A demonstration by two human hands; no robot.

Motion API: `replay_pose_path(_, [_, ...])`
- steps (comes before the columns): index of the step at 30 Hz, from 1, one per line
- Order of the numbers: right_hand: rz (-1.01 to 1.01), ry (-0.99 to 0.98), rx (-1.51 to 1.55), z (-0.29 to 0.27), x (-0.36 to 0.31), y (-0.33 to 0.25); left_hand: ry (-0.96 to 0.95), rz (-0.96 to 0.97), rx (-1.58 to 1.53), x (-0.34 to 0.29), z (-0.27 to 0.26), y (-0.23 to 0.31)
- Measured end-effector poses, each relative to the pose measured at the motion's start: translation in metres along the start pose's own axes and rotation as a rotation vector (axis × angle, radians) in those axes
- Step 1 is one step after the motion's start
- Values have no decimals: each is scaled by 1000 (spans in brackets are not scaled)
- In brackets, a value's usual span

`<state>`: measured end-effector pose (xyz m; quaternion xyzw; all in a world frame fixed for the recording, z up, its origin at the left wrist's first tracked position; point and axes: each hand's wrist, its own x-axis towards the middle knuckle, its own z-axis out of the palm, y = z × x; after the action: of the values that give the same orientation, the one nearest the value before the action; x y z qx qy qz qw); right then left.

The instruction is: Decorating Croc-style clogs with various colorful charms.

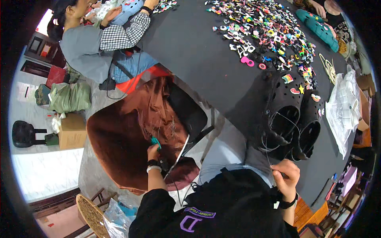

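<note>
A pair of black foam clogs [282, 104] stands at the near edge of the dark table, with colourful charms on their tops. A pale thin thread [266, 152] comes out of the left clog's opening and runs down to my right hand [286, 175], whose thumb and fingers are pinched on it. Off to the left, my left hand [152, 152] is closed around a small green object [155, 142], its exact kind too small to make out. That hand is over a brown cloth-covered seat [119, 139] strewn with loose thread ends.
A large heap of colourful shoe charms [266, 31] spreads over the table [186, 43]. A person [85, 51] at the far left handles a blue clog; another works by a teal clog [317, 29] at the far right. A clear plastic bag [343, 107] lies at the right edge.
</note>
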<state>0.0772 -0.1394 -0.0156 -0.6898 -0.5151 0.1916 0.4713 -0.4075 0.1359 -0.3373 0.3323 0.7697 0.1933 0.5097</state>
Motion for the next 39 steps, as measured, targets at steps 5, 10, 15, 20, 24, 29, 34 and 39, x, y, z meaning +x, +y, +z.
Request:
replay_pose_path(5, [-25,-19,27,1,6,2,-141,-67,-293,-75,-1,29])
replay_pose_path(10, [-47,-24,11,-4,7,3,-371,139,-57,-145,29,75])
replay_pose_path(15, [-80,-73,7,-6,3,9,-745,468,-53,-232,83,122])
replay_pose_path(20, [-119,7,33,-4,-2,12,-1204,637,214,-297,100,169])
replay_pose_path(24, [-121,28,0,-4,-5,14,-1339,635,362,-309,112,183])
replay_pose_path(29, [-34,61,23,-11,-11,17,-1307,433,437,-307,115,168])
replay_pose_path(34, [18,119,106,-11,-12,20,-1388,262,573,-295,110,151])
replay_pose_path(39, [-39,-43,-6,-7,-10,21,-1500,232,692,-285,101,146])
